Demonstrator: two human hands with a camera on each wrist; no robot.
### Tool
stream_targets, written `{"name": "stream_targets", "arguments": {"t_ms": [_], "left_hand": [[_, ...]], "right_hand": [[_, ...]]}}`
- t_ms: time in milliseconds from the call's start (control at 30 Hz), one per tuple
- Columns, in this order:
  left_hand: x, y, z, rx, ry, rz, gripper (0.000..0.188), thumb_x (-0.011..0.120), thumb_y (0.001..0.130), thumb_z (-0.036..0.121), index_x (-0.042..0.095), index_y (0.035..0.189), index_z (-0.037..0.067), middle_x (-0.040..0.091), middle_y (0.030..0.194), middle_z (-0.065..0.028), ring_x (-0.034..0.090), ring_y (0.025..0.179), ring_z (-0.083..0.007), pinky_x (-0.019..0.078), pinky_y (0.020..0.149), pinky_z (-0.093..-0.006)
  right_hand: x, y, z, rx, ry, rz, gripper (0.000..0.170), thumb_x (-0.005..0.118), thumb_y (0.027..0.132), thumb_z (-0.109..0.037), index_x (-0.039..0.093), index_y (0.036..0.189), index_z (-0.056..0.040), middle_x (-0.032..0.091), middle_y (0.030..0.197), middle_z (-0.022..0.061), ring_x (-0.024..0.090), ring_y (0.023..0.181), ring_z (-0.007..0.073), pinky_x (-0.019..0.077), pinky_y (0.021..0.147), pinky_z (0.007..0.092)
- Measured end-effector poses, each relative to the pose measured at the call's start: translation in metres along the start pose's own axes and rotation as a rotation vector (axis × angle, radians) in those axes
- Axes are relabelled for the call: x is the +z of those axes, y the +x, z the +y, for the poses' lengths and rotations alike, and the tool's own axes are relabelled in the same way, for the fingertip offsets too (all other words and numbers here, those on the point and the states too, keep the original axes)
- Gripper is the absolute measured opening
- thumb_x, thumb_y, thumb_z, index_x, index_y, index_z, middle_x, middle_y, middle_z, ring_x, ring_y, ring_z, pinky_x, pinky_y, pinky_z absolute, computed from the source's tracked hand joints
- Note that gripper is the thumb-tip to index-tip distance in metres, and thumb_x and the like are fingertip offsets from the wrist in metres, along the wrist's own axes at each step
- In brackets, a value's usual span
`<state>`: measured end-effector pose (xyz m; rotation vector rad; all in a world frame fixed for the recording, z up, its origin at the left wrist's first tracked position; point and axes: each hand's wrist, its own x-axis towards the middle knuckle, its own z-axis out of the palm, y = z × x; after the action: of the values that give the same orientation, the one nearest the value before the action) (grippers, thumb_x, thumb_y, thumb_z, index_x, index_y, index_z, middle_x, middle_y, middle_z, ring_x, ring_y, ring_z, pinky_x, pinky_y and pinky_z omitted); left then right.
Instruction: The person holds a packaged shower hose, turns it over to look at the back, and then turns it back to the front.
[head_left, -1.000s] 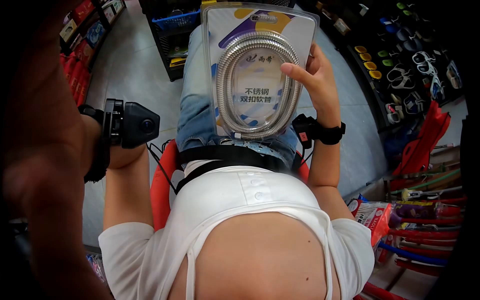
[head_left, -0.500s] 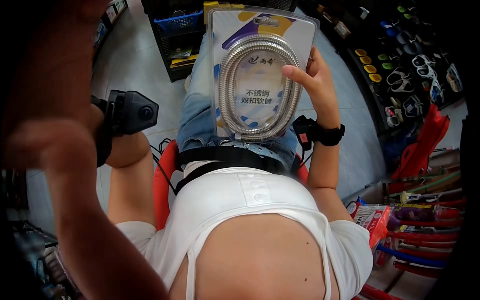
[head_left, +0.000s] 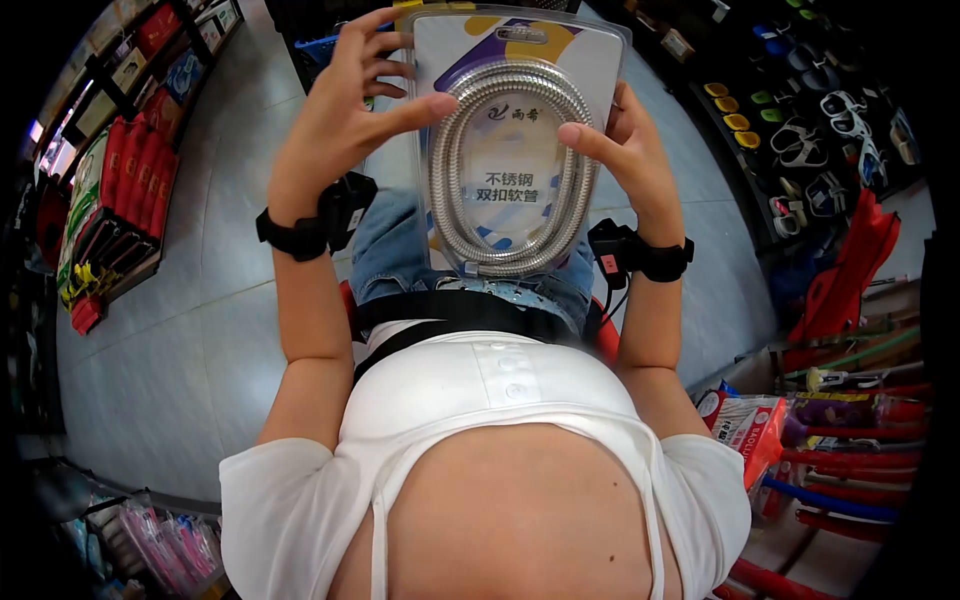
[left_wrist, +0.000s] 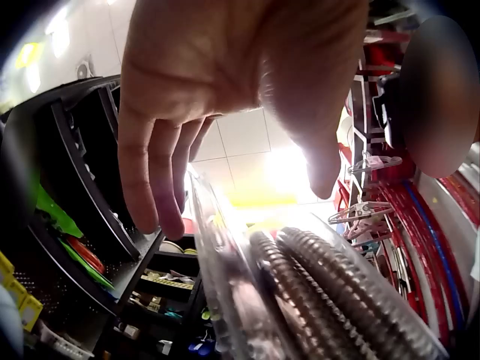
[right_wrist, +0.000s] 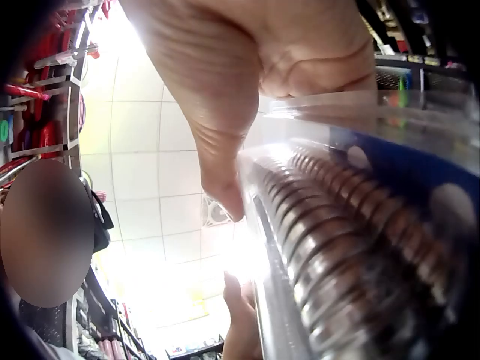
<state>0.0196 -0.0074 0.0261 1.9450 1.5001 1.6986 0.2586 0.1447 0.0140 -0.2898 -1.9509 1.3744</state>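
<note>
A clear blister pack [head_left: 505, 225] with a coiled metal hose [head_left: 447, 160] stands in front of the person's lap, its lower edge near the black belt [head_left: 465, 312] at the waist; whether it rests there cannot be told. The right hand [head_left: 635, 155] holds the pack's right edge, thumb laid over the front and the other fingers curled behind. The right elbow bends at the side, the forearm running almost straight up to the wrist camera [head_left: 618, 250].

The left hand [head_left: 345, 125] straddles the pack's left edge without gripping it: its fingers are spread apart and loosely bent on the outer side, while the thumb points inward across the front. The left wrist view shows a wide gap between thumb and fingers. The left forearm slants up from a bent elbow, and a black strap [head_left: 292, 238] rings the wrist. Beneath lie jeans [head_left: 385, 240]; beyond, tiled floor [head_left: 230, 290] and a footwear rack [head_left: 790, 165].
</note>
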Motion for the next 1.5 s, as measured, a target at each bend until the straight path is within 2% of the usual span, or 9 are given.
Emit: {"name": "stream_targets", "arguments": {"t_ms": [100,200,300,400,500,600,1300,1400,1500], "left_hand": [[0.010,0.001,0.021,-0.184,0.022,0.059,0.089,0.084,0.072,0.020,0.029,0.140,0.001,0.051,0.114,-0.0108,0.051,0.092,-0.0129,0.0483,0.079,-0.0254],[0.012,0.003,0.031,-0.222,-0.002,0.036,0.089,0.084,0.073,0.019,0.028,0.141,0.003,0.050,0.114,-0.0094,0.050,0.093,-0.0125,0.0471,0.076,-0.0229],[0.010,-0.001,0.008,0.018,0.148,-0.036,0.043,0.070,0.086,0.031,0.060,0.125,0.015,0.057,0.113,-0.0103,0.059,0.096,-0.0203,0.0514,0.081,-0.0297],[0.009,-0.001,-0.001,0.094,0.224,-0.065,0.041,0.073,0.081,0.041,0.067,0.117,0.022,0.055,0.117,-0.0121,0.059,0.100,-0.0232,0.0524,0.078,-0.0315],[0.010,-0.001,0.002,0.093,0.229,-0.049,0.034,0.072,0.082,0.041,0.071,0.110,0.021,0.054,0.117,-0.0119,0.058,0.102,-0.0237,0.0521,0.078,-0.0317],[0.006,-0.002,0.005,0.110,0.300,-0.099,0.040,0.069,0.086,0.037,0.067,0.119,0.015,0.051,0.119,-0.0095,0.056,0.105,-0.0194,0.0505,0.081,-0.0277],[0.003,-0.006,0.012,0.111,0.299,-0.124,0.038,0.068,0.087,0.034,0.065,0.120,0.016,0.050,0.118,-0.0081,0.057,0.103,-0.0178,0.0507,0.080,-0.0270],[0.005,-0.006,0.012,0.095,0.259,-0.072,0.035,0.071,0.083,0.039,0.069,0.114,0.022,0.054,0.116,-0.0098,0.057,0.102,-0.0218,0.0506,0.079,-0.0308],[0.002,-0.006,0.018,0.076,0.274,-0.095,0.036,0.071,0.083,0.038,0.068,0.115,0.021,0.054,0.116,-0.0088,0.057,0.101,-0.0212,0.0496,0.079,-0.0299]], "right_hand": [[-0.002,0.002,0.002,0.001,-0.023,-0.002,0.076,0.084,0.072,-0.027,0.043,0.127,0.0052,0.061,0.113,0.0164,0.063,0.103,0.0214,0.0515,0.087,0.0314],[-0.002,0.002,0.003,-0.009,-0.022,-0.005,0.078,0.084,0.072,-0.029,0.042,0.128,0.0053,0.061,0.112,0.0168,0.063,0.103,0.0218,0.0519,0.087,0.0315],[-0.003,0.003,0.006,-0.030,-0.016,-0.005,0.078,0.084,0.072,-0.030,0.042,0.128,0.0053,0.061,0.112,0.0167,0.063,0.102,0.0215,0.0521,0.086,0.0310],[-0.005,0.003,0.009,-0.019,-0.051,0.003,0.076,0.083,0.073,-0.030,0.043,0.127,0.0056,0.061,0.112,0.0167,0.064,0.101,0.0209,0.0521,0.085,0.0305],[-0.004,0.003,0.005,-0.003,-0.065,0.007,0.077,0.083,0.073,-0.031,0.043,0.127,0.0061,0.062,0.111,0.0171,0.064,0.100,0.0206,0.0523,0.084,0.0304],[-0.003,0.001,0.003,-0.005,-0.088,0.020,0.077,0.084,0.072,-0.033,0.044,0.125,0.0065,0.062,0.109,0.0174,0.064,0.098,0.0204,0.0527,0.083,0.0301],[-0.001,-0.004,-0.005,0.013,-0.217,0.033,0.074,0.084,0.072,-0.037,0.048,0.120,0.0060,0.065,0.102,0.0189,0.066,0.092,0.0232,0.0541,0.079,0.0314],[-0.002,-0.003,-0.013,0.027,-0.230,0.018,0.073,0.084,0.072,-0.037,0.048,0.119,0.0062,0.065,0.101,0.0186,0.066,0.091,0.0231,0.0540,0.078,0.0307],[0.001,-0.004,-0.014,0.019,-0.244,0.026,0.072,0.084,0.072,-0.037,0.049,0.118,0.0065,0.065,0.101,0.0181,0.066,0.090,0.0226,0.0538,0.076,0.0301]]}}
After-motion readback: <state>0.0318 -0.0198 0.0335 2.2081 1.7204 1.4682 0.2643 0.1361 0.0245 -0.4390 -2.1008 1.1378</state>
